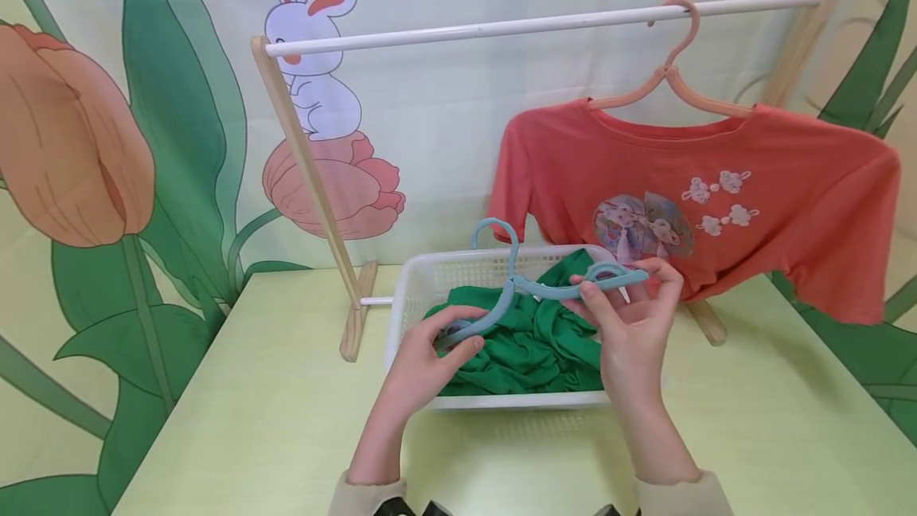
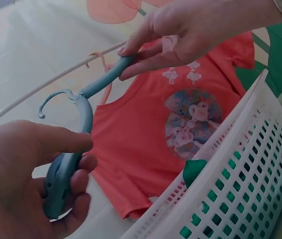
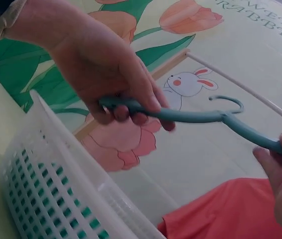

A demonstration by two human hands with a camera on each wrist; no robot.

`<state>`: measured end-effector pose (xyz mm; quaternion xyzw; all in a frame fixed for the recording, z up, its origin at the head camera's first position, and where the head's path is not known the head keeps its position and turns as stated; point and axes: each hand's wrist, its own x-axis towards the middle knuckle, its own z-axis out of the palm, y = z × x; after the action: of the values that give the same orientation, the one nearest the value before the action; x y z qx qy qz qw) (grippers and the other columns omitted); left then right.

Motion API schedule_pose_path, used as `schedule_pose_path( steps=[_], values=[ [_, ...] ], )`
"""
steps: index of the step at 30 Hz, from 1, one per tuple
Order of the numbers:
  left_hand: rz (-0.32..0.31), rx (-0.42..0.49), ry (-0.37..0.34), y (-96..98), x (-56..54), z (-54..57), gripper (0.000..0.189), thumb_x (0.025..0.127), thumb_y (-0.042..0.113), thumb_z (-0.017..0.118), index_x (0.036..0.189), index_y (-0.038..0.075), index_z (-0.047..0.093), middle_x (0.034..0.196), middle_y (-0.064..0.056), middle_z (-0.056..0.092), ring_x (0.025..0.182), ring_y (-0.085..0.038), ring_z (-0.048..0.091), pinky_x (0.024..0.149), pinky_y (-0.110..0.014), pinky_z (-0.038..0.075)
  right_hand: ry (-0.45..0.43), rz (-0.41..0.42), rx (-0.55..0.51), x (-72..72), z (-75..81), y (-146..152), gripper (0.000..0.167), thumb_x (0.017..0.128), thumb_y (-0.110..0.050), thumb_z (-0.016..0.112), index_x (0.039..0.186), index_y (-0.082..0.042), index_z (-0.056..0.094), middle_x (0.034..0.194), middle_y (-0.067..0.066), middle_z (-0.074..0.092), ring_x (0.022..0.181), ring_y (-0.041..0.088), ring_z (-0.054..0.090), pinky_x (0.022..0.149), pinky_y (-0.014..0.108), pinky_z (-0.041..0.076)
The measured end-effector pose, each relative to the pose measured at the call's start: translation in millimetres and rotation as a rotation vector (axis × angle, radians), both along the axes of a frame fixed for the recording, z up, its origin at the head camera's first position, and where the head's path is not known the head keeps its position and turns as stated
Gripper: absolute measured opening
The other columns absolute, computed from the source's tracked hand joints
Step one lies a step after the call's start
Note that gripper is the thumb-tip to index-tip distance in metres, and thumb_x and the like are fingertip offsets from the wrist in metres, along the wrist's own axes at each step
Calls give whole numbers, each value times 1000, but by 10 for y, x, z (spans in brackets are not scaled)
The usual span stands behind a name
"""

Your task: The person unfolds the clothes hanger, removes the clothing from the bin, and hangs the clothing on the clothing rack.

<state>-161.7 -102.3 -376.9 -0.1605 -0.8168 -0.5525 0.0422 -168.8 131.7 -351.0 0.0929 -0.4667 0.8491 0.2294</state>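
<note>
A light blue clothes hanger (image 1: 513,283) is held up by both hands above a white basket (image 1: 501,402), its hook pointing upward. My left hand (image 1: 428,357) grips the hanger's left arm near its end; in the left wrist view the thumb and fingers wrap round it. At the other end, my right hand (image 1: 637,317) pinches the right arm between thumb and fingers. Crumpled green cloth (image 1: 530,341) lies in the basket below the hanger. Behind and to the right, a red T-shirt (image 1: 731,189) hangs on a pink hanger (image 1: 669,74).
A clothes rack with a white rail (image 1: 458,32) and wooden legs (image 1: 304,158) stands behind the basket on the pale yellow table (image 1: 236,412). The red shirt's lower hem hangs close to the basket's right side. A printed backdrop (image 1: 444,118) stands behind the rack.
</note>
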Motion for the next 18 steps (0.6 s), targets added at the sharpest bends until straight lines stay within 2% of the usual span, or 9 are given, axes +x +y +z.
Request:
schedule_pose_path(
  steps=[3, 5, 7, 9, 13, 18],
  values=[
    [72, -18, 17, -11, 8, 18, 26, 89, 13, 73, 113, 21, 72, 100, -4, 71, 85, -13, 64, 76, -24, 53, -90, -69, 263, -3, -9, 75, 48, 87, 9, 67, 123, -14, 45, 116, 6, 59, 103, 17, 66, 88, 21, 57],
    [96, -42, 38, -27, 10, 38, 24, 88, 11, 73, 110, 21, 73, 101, -3, 72, 86, -14, 65, 77, -25, 54, -124, -142, 541, -10, -13, 150, 47, 86, 1, 72, 127, -13, 52, 121, 2, 57, 109, 13, 58, 92, 16, 50],
    [97, -75, 67, -43, 4, 59, 22, 88, 11, 74, 108, 20, 73, 100, -2, 73, 86, -14, 67, 77, -25, 55, -108, -204, 791, -20, -14, 221, 46, 85, -5, 75, 128, -14, 59, 122, 2, 59, 110, 13, 51, 93, 25, 45],
    [94, -101, 89, -52, -8, 78, 21, 88, 11, 73, 108, 19, 73, 100, -2, 73, 85, -14, 67, 78, -24, 55, -70, -257, 979, -26, -15, 275, 40, 85, -10, 77, 123, -16, 67, 119, 2, 63, 109, 12, 46, 89, 35, 40],
    [99, -99, 100, -54, -28, 94, 20, 90, 13, 72, 108, 19, 72, 101, -1, 72, 88, -14, 66, 79, -25, 55, -19, -281, 1143, -22, -8, 304, 27, 84, -13, 79, 111, -17, 75, 109, 6, 70, 100, 13, 48, 83, 41, 38],
    [112, -83, 82, -47, -28, 80, 20, 90, 14, 71, 108, 20, 72, 105, -1, 71, 92, -15, 67, 81, -29, 56, -31, -267, 1240, -4, -11, 305, 22, 84, -17, 79, 106, -19, 77, 105, 3, 72, 96, 14, 53, 72, 31, 45]
  ],
)
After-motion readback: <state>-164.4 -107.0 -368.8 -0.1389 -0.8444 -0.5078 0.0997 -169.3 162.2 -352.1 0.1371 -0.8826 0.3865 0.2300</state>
